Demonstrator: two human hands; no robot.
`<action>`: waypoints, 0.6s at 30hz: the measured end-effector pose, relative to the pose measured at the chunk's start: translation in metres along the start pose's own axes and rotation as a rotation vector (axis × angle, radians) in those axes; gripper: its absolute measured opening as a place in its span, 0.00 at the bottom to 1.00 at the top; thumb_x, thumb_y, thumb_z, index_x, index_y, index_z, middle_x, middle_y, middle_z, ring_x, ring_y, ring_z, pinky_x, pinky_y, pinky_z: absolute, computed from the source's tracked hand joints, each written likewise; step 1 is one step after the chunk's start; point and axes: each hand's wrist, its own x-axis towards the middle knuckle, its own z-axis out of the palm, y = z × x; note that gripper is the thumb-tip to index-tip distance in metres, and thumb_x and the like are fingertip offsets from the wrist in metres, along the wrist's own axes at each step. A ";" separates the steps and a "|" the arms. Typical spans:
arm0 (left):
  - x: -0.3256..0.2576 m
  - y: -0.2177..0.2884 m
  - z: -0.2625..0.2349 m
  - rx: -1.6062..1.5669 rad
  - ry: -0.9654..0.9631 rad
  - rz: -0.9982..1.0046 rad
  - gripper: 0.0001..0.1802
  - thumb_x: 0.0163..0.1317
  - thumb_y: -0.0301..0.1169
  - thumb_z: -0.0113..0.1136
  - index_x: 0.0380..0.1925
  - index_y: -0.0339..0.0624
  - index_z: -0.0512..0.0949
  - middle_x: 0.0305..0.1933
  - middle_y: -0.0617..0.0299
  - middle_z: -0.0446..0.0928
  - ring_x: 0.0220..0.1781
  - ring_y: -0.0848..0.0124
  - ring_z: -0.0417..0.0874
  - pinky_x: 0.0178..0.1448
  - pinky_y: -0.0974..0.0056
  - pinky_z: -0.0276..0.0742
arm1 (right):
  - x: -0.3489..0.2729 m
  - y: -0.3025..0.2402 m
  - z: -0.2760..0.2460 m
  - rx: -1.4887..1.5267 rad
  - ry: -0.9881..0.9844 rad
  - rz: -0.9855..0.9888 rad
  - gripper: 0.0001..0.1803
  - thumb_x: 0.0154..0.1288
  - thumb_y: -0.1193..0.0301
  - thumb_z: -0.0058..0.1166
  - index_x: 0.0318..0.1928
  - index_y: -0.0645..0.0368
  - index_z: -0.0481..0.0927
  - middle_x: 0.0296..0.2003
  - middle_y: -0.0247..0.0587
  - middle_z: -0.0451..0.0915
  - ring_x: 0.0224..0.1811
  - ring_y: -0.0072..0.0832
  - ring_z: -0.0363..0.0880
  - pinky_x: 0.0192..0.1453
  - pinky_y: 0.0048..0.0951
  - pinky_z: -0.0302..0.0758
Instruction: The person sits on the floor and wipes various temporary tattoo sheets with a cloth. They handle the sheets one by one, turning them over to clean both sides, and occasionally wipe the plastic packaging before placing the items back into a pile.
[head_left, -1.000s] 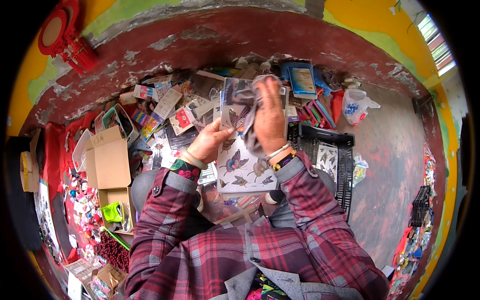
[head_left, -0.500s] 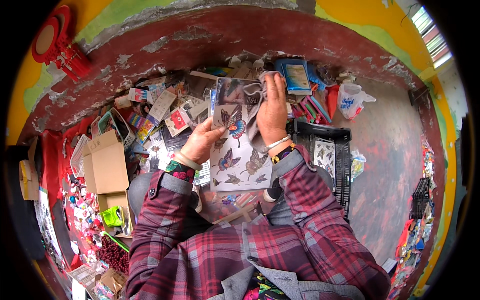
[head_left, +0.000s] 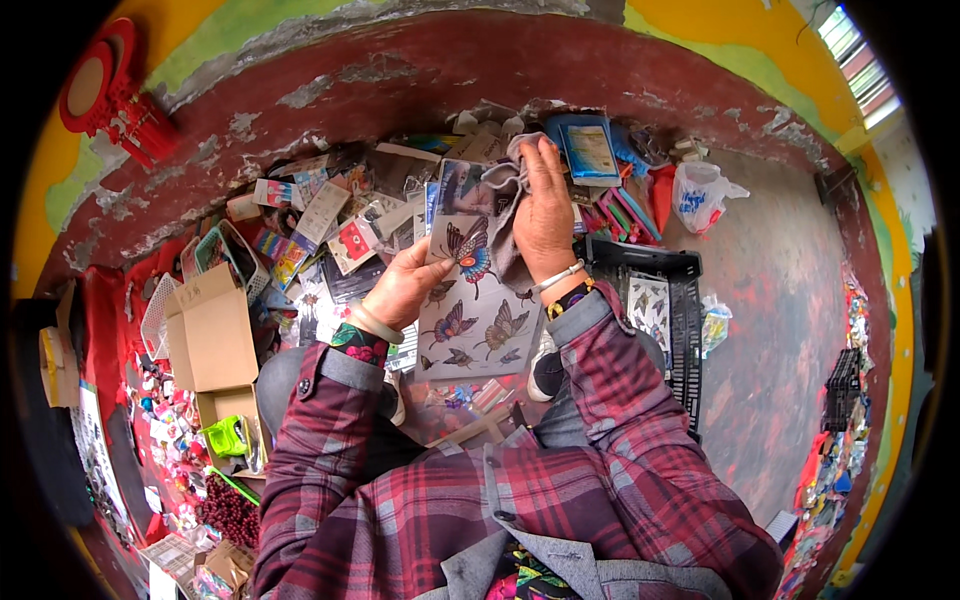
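Observation:
My left hand (head_left: 400,285) pinches the left edge of a butterfly sticker sheet (head_left: 470,345), thumb on its face. The sheet is pale, in a glossy clear sleeve, with several coloured butterflies and a darker picture along its top. It tilts up in front of my knees. My right hand (head_left: 545,225) has its fingers stretched over a crumpled grey cloth (head_left: 508,255), holding it against the sheet's upper right side. Part of the cloth is hidden under the palm.
A black plastic crate (head_left: 685,370) with another butterfly sheet (head_left: 650,310) stands at my right. An open cardboard box (head_left: 210,335) is on the left. Packaged goods (head_left: 325,210) pile along the wall, near a white plastic bag (head_left: 703,193).
The sheet has tilted slightly, and its sleeve now catches more glare. My right hand and the cloth have shifted a little; the left hand keeps its pinch.

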 end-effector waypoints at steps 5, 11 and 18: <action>0.006 -0.010 -0.002 0.096 0.010 -0.009 0.17 0.61 0.21 0.50 0.52 0.37 0.71 0.46 0.66 0.74 0.45 0.78 0.73 0.49 0.70 0.70 | -0.023 -0.056 0.007 0.172 -0.288 -0.318 0.31 0.55 0.85 0.43 0.61 0.52 0.69 0.63 0.46 0.63 0.69 0.42 0.56 0.71 0.38 0.55; 0.003 -0.004 -0.002 -0.034 0.047 0.054 0.19 0.62 0.21 0.50 0.55 0.36 0.69 0.49 0.64 0.75 0.46 0.76 0.74 0.52 0.69 0.70 | -0.009 -0.021 0.007 -0.015 -0.100 -0.283 0.26 0.58 0.80 0.42 0.59 0.55 0.71 0.62 0.47 0.66 0.66 0.42 0.61 0.69 0.40 0.58; 0.006 0.005 -0.016 -0.252 0.097 0.104 0.21 0.62 0.20 0.44 0.56 0.38 0.68 0.51 0.60 0.75 0.49 0.72 0.76 0.55 0.66 0.72 | -0.031 -0.041 0.011 0.129 -0.202 -0.262 0.29 0.56 0.83 0.42 0.60 0.56 0.69 0.62 0.49 0.64 0.67 0.45 0.59 0.70 0.39 0.57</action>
